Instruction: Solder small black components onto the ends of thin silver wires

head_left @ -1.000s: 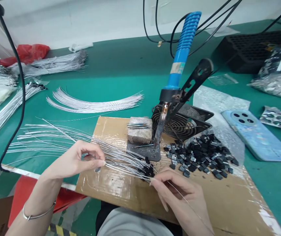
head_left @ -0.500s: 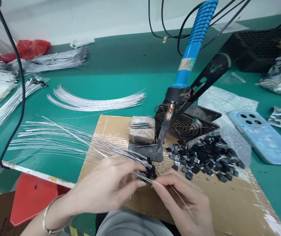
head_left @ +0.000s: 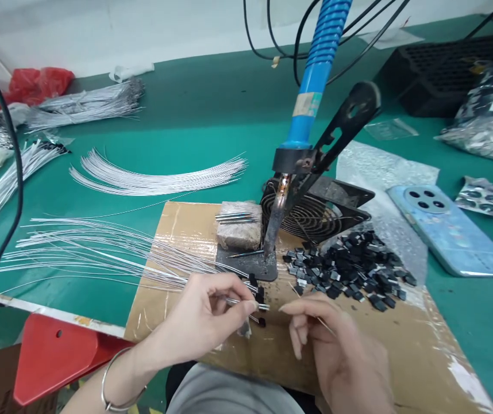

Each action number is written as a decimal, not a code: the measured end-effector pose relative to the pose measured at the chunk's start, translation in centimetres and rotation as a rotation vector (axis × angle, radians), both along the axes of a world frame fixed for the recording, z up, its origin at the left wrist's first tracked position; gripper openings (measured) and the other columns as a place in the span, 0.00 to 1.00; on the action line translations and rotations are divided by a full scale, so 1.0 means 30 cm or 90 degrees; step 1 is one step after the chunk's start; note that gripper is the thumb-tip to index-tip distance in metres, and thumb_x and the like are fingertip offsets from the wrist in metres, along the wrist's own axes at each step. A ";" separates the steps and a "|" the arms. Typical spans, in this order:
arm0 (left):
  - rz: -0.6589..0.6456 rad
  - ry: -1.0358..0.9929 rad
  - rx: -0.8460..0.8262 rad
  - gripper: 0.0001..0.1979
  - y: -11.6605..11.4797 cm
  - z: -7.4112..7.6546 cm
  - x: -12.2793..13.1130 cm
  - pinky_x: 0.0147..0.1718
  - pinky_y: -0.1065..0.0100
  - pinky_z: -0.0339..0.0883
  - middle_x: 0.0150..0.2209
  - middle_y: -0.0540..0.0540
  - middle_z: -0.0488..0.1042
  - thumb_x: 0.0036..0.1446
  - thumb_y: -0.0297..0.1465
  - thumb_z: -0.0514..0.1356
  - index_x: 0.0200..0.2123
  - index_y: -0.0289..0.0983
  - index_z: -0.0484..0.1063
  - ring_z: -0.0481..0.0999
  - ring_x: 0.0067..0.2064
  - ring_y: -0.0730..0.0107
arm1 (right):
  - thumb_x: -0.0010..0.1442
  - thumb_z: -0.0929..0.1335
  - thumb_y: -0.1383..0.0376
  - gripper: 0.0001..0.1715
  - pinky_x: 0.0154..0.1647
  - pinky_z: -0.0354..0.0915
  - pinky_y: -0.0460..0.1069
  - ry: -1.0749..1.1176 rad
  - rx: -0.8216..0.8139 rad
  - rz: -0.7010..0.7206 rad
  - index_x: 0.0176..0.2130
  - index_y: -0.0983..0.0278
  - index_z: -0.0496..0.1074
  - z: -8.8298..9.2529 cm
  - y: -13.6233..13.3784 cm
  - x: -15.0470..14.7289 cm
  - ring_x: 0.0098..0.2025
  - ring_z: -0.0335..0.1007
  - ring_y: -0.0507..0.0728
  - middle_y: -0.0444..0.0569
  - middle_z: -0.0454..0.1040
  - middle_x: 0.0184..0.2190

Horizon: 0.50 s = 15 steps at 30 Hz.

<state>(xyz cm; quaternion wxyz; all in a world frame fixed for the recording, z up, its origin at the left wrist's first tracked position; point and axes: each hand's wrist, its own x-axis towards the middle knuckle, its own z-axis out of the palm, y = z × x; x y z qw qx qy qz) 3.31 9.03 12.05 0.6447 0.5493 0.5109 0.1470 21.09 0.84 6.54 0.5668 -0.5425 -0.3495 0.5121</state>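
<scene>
My left hand is closed in a pinch on several thin white wires, whose bare-looking ends stick out to the right of the fingertips. The rest of the white wires fan out to the left over the cardboard and table. Small black pieces sit on other wire ends just beyond my left fingertips. To the right, apart from those ends, my right hand has curled fingers with a thin strand running through them. That strand looks like fine solder wire; its grip is partly hidden.
A blue-handled hot tool leans on a stand before a black fan. Beside it lie a brownish block and a pile of small black pieces. Cardboard covers the front; a blue phone lies right.
My right hand has moved away from the wire ends to the right, its fingers loosening. My left hand now pinches the wires, with their ends showing. The view has shifted slightly.
</scene>
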 end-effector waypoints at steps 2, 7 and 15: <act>0.022 -0.004 -0.009 0.11 0.005 -0.002 0.002 0.21 0.72 0.51 0.22 0.49 0.68 0.58 0.35 0.63 0.29 0.32 0.74 0.59 0.22 0.77 | 0.74 0.55 0.51 0.32 0.22 0.63 0.45 0.079 -0.015 -0.007 0.41 0.63 0.80 -0.019 -0.004 0.023 0.25 0.65 0.51 0.49 0.66 0.25; 0.056 -0.013 -0.012 0.11 0.015 -0.004 0.004 0.23 0.71 0.55 0.24 0.47 0.71 0.56 0.36 0.64 0.28 0.33 0.74 0.64 0.24 0.74 | 0.73 0.60 0.55 0.30 0.22 0.59 0.43 0.084 -0.036 -0.099 0.24 0.66 0.69 -0.029 -0.007 0.024 0.24 0.60 0.49 0.46 0.58 0.21; 0.052 0.022 -0.013 0.12 0.007 -0.016 0.002 0.22 0.70 0.50 0.22 0.49 0.68 0.57 0.37 0.63 0.29 0.33 0.74 0.58 0.22 0.76 | 0.65 0.71 0.58 0.13 0.22 0.56 0.42 -0.042 -0.080 -0.077 0.37 0.63 0.82 0.008 0.009 -0.053 0.24 0.61 0.46 0.47 0.67 0.26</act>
